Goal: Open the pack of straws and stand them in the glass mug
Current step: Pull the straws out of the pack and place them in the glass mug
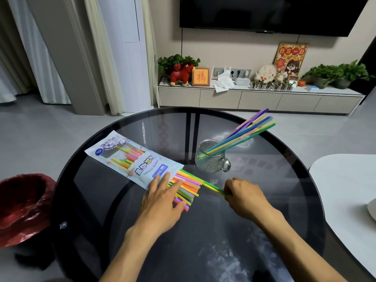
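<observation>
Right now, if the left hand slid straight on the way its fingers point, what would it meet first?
The left hand already rests on the pack and loose straws; further on, probably the mug, though depth is unclear.

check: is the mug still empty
No, a bunch of straws already leans in the mug, while the right hand pulls more from the pack.

The round dark glass table carries the straw pack and glass mug.
</observation>
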Demonstrator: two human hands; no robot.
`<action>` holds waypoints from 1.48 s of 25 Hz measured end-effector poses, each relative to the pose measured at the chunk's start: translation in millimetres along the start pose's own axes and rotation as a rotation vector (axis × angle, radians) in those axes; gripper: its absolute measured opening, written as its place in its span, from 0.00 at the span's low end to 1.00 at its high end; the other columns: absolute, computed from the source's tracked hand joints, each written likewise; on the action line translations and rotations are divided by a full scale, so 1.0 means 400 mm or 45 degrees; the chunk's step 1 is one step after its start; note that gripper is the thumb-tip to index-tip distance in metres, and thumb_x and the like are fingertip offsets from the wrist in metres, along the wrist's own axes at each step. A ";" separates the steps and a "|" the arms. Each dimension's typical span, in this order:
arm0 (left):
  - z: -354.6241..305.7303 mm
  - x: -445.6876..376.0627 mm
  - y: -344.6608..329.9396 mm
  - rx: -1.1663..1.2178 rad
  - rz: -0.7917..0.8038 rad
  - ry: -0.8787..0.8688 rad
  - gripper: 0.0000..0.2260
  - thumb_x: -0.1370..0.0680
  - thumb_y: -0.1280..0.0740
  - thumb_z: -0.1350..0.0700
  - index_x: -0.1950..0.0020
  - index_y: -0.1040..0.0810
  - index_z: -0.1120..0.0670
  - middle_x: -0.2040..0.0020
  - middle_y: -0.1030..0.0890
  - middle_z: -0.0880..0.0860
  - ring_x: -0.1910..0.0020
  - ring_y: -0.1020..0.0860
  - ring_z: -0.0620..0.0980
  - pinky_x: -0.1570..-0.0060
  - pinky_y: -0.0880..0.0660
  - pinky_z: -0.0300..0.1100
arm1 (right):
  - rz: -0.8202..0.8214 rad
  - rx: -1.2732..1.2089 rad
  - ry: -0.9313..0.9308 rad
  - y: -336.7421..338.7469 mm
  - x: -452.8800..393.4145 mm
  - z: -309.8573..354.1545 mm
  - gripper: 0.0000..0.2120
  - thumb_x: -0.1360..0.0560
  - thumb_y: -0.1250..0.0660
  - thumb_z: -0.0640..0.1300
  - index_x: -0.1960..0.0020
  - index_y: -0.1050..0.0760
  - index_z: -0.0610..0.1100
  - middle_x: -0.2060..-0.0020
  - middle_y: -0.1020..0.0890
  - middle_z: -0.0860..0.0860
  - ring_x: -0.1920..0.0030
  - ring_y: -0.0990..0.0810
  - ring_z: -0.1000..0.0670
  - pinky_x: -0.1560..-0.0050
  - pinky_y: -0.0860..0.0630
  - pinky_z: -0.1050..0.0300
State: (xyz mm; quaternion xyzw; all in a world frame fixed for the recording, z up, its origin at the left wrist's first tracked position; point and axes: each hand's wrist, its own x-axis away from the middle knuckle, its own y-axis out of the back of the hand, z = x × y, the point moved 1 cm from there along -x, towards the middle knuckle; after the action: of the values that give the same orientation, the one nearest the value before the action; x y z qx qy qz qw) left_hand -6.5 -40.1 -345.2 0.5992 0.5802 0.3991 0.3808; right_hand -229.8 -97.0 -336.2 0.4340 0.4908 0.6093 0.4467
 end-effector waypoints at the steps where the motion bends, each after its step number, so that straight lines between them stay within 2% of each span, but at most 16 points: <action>1: -0.002 0.005 0.006 0.026 0.017 -0.015 0.27 0.22 0.38 0.44 0.25 0.42 0.39 0.20 0.51 0.47 0.21 0.57 0.51 0.27 0.41 0.54 | -0.067 -0.058 0.039 -0.003 -0.002 0.005 0.06 0.23 0.38 0.47 0.49 0.25 0.48 0.48 0.19 0.47 0.47 0.22 0.41 0.58 0.33 0.53; 3: -0.006 0.014 0.011 0.062 0.052 -0.053 0.28 0.23 0.36 0.43 0.25 0.41 0.39 0.20 0.48 0.46 0.21 0.56 0.49 0.26 0.41 0.54 | -0.188 -0.215 0.080 -0.001 -0.002 0.016 0.05 0.23 0.38 0.49 0.49 0.24 0.50 0.52 0.17 0.48 0.50 0.21 0.41 0.61 0.32 0.53; 5: -0.012 0.023 0.015 0.079 0.082 -0.086 0.28 0.24 0.35 0.43 0.26 0.40 0.39 0.21 0.46 0.44 0.22 0.53 0.48 0.26 0.40 0.53 | -0.240 -0.324 0.100 0.002 -0.006 0.033 0.07 0.23 0.37 0.50 0.50 0.22 0.50 0.54 0.16 0.49 0.52 0.20 0.42 0.60 0.26 0.52; 7: -0.018 0.026 0.016 0.083 0.071 -0.116 0.27 0.24 0.35 0.43 0.26 0.39 0.40 0.21 0.45 0.43 0.22 0.52 0.46 0.27 0.39 0.53 | -0.206 -0.439 0.071 -0.008 -0.018 0.054 0.10 0.24 0.40 0.53 0.52 0.22 0.49 0.56 0.16 0.49 0.53 0.19 0.43 0.56 0.22 0.48; 10: -0.024 0.029 0.012 0.063 0.059 -0.134 0.28 0.24 0.35 0.43 0.26 0.40 0.41 0.21 0.45 0.43 0.22 0.52 0.46 0.27 0.38 0.53 | -0.054 -0.515 0.076 -0.030 -0.038 0.098 0.14 0.23 0.42 0.56 0.52 0.23 0.48 0.55 0.17 0.48 0.53 0.19 0.42 0.54 0.22 0.46; 12: -0.025 0.029 0.009 0.033 0.094 -0.127 0.28 0.24 0.36 0.43 0.25 0.42 0.40 0.21 0.48 0.43 0.22 0.53 0.47 0.27 0.39 0.54 | 0.036 -0.478 0.082 -0.036 -0.046 0.110 0.16 0.23 0.40 0.57 0.56 0.25 0.45 0.56 0.17 0.45 0.55 0.20 0.41 0.55 0.23 0.46; 15: -0.028 0.026 0.007 -0.016 0.143 -0.115 0.29 0.23 0.37 0.42 0.24 0.45 0.39 0.20 0.52 0.42 0.21 0.56 0.47 0.28 0.43 0.57 | 0.044 -0.402 0.069 -0.029 -0.052 0.092 0.14 0.22 0.39 0.54 0.58 0.30 0.43 0.54 0.18 0.41 0.52 0.22 0.38 0.54 0.26 0.46; 21: -0.028 0.025 -0.003 -0.061 0.118 -0.090 0.29 0.22 0.40 0.41 0.23 0.47 0.38 0.20 0.55 0.41 0.21 0.59 0.46 0.28 0.45 0.55 | -0.032 -0.069 0.157 0.009 -0.041 0.062 0.12 0.20 0.43 0.52 0.52 0.27 0.44 0.50 0.19 0.41 0.49 0.21 0.37 0.58 0.30 0.49; 24: -0.021 0.019 -0.010 -0.078 0.125 -0.049 0.29 0.21 0.42 0.40 0.23 0.50 0.39 0.20 0.58 0.42 0.22 0.60 0.46 0.27 0.47 0.54 | 0.096 -0.037 0.144 0.064 -0.030 0.008 0.13 0.20 0.41 0.53 0.56 0.28 0.45 0.52 0.18 0.41 0.51 0.21 0.38 0.59 0.31 0.51; 26: -0.018 0.015 -0.017 -0.089 0.114 -0.021 0.29 0.21 0.44 0.40 0.22 0.53 0.40 0.20 0.59 0.42 0.22 0.61 0.47 0.27 0.47 0.54 | 0.248 -0.226 0.085 0.111 -0.017 -0.051 0.14 0.20 0.39 0.50 0.58 0.24 0.41 0.61 0.19 0.42 0.62 0.21 0.42 0.64 0.29 0.53; 28: -0.017 0.011 -0.020 -0.106 0.092 0.015 0.30 0.20 0.45 0.40 0.22 0.54 0.42 0.20 0.59 0.44 0.21 0.60 0.48 0.27 0.46 0.54 | 0.376 -0.586 -0.017 0.156 0.018 -0.117 0.13 0.19 0.38 0.46 0.57 0.22 0.40 0.70 0.26 0.46 0.74 0.30 0.49 0.75 0.31 0.58; 32: -0.022 0.004 -0.019 -0.109 0.069 0.047 0.30 0.20 0.47 0.40 0.22 0.56 0.43 0.20 0.59 0.46 0.21 0.61 0.50 0.26 0.48 0.54 | 0.299 -1.133 -0.174 0.232 0.103 -0.220 0.13 0.20 0.39 0.44 0.54 0.23 0.34 0.73 0.34 0.47 0.76 0.37 0.52 0.78 0.37 0.61; 34: -0.021 0.001 -0.020 -0.078 0.061 0.064 0.30 0.20 0.46 0.41 0.21 0.55 0.44 0.20 0.57 0.47 0.21 0.60 0.50 0.26 0.48 0.53 | 0.259 -1.277 -0.180 0.232 0.110 -0.214 0.14 0.20 0.39 0.45 0.53 0.23 0.33 0.73 0.35 0.47 0.76 0.38 0.53 0.78 0.39 0.62; 35: -0.024 0.000 -0.016 -0.037 0.015 0.076 0.31 0.20 0.44 0.42 0.21 0.53 0.45 0.19 0.55 0.48 0.21 0.57 0.51 0.27 0.45 0.53 | 0.230 -1.319 -0.165 0.224 0.105 -0.192 0.14 0.20 0.39 0.44 0.54 0.23 0.34 0.73 0.35 0.48 0.76 0.38 0.53 0.77 0.40 0.61; 37: -0.044 0.009 0.005 0.033 -0.239 0.031 0.33 0.24 0.36 0.46 0.22 0.46 0.50 0.20 0.46 0.53 0.21 0.47 0.55 0.29 0.39 0.54 | 0.246 -1.320 -0.082 0.199 0.089 -0.123 0.12 0.20 0.38 0.44 0.55 0.22 0.36 0.74 0.33 0.49 0.77 0.37 0.53 0.77 0.40 0.61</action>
State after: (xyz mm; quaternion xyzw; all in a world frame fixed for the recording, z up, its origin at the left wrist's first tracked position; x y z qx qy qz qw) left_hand -21.8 -36.7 -336.2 0.5421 0.6436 0.3613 0.4018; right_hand -294.7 -82.3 -261.3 0.2177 0.0687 0.7969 0.5593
